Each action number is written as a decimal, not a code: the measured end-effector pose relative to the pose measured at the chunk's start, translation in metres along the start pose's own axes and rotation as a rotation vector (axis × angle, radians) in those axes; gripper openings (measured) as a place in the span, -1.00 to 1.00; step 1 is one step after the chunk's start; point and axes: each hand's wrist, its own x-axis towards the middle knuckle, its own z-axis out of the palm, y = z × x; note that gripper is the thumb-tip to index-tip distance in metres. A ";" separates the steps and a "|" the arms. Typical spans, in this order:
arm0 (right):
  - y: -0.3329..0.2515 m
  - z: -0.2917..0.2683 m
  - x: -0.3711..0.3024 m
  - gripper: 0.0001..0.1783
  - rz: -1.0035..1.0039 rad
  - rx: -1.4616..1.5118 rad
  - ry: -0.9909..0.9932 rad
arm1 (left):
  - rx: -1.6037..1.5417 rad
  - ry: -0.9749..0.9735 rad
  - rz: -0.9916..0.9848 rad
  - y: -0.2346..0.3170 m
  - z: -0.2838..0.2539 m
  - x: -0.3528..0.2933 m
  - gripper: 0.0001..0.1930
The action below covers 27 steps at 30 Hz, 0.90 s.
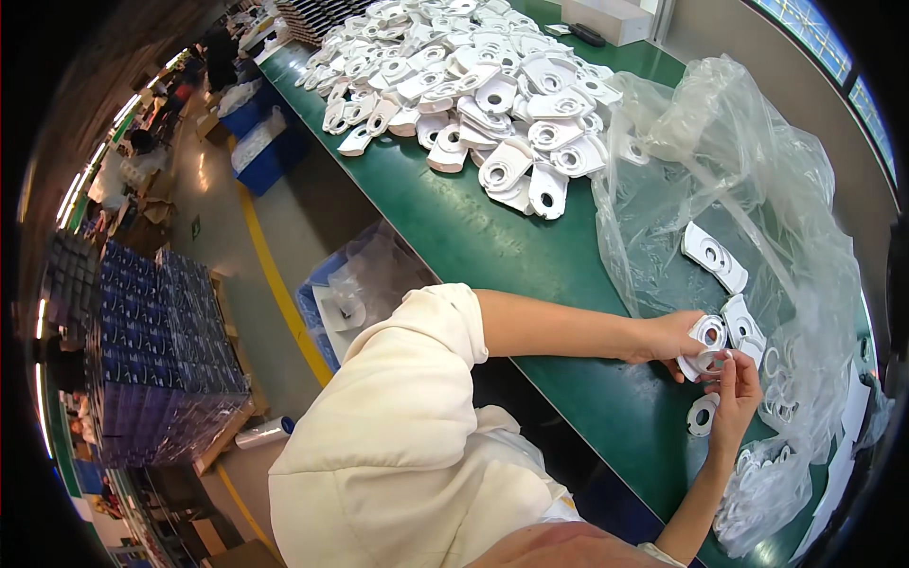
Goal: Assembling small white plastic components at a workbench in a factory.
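My left hand grips a white plastic part with a round hole, over the right side of the green table. At its lower end my right hand pinches what looks like a thin white ring, fingertips close against the part. Just below the hands lies a loose white piece with a dark round hole. Beyond them rest two more white parts, one farther off and one close to my right fingers. Several white rings show inside clear plastic to the right.
A large heap of white parts covers the table's far end. Crumpled clear plastic sheeting spreads along the right side. A bag of rings sits near right. Left of the table are a lined blue bin and a wrapped pallet stack.
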 end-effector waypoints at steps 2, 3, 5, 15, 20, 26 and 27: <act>-0.002 -0.002 0.000 -0.81 -0.017 -0.042 0.006 | -0.017 -0.004 0.007 0.001 0.000 -0.001 -0.70; -0.004 -0.003 0.000 -0.82 -0.035 -0.083 0.010 | -0.033 -0.006 0.014 0.001 0.000 -0.002 -0.70; -0.002 -0.006 0.002 -0.84 -0.051 -0.123 0.016 | -0.030 -0.002 0.018 0.003 0.001 -0.003 -0.70; 0.006 -0.015 0.001 -0.78 0.026 0.265 0.058 | -0.070 -0.052 0.003 0.000 0.000 -0.004 -0.63; 0.005 -0.016 -0.003 -0.78 -0.015 -0.110 0.117 | -0.030 -0.100 0.001 -0.002 0.002 -0.003 -0.58; -0.006 -0.012 0.007 -0.81 0.119 0.007 0.174 | 0.012 -0.064 0.017 0.010 -0.002 -0.006 -0.46; -0.006 -0.013 0.009 -0.80 0.118 0.037 0.191 | -0.008 -0.078 -0.005 0.010 -0.003 -0.004 -0.44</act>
